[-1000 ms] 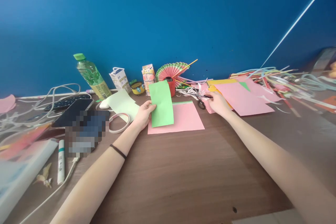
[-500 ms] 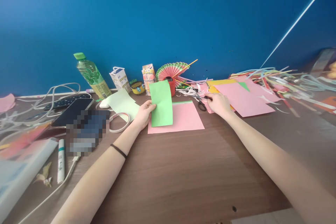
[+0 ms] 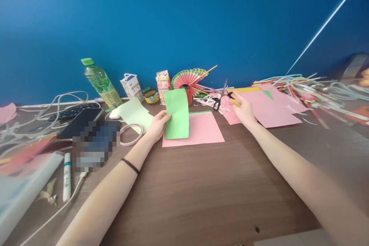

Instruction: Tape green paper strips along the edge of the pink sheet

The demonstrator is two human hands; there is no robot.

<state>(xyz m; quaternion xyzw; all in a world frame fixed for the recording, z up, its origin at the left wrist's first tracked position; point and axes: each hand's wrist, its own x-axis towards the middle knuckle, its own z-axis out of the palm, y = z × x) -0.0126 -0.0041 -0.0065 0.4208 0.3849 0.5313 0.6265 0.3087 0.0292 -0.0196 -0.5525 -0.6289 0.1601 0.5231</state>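
Observation:
My left hand (image 3: 159,125) pinches the left edge of a sheet of green paper (image 3: 177,115), held upright above the desk. Behind and below it a sheet of pink paper (image 3: 204,128) lies flat, with a thin green strip showing at its far edge. My right hand (image 3: 243,108) is closed on one handle of a pair of black-handled scissors (image 3: 223,94). The blades point up and away, and the other handle loop hangs free on the left. Under the scissors lie pink paper scraps (image 3: 227,113).
Several pink sheets (image 3: 273,113) and a heap of paper strips (image 3: 305,92) lie to the right. Along the wall stand a green-capped bottle (image 3: 102,84), a milk carton (image 3: 132,86) and a folded paper fan (image 3: 187,78). Cables, phones and a marker (image 3: 67,177) crowd the left.
My right hand has lifted the scissors off the desk, and their blades now point upward. My left hand and the green paper have hardly moved.

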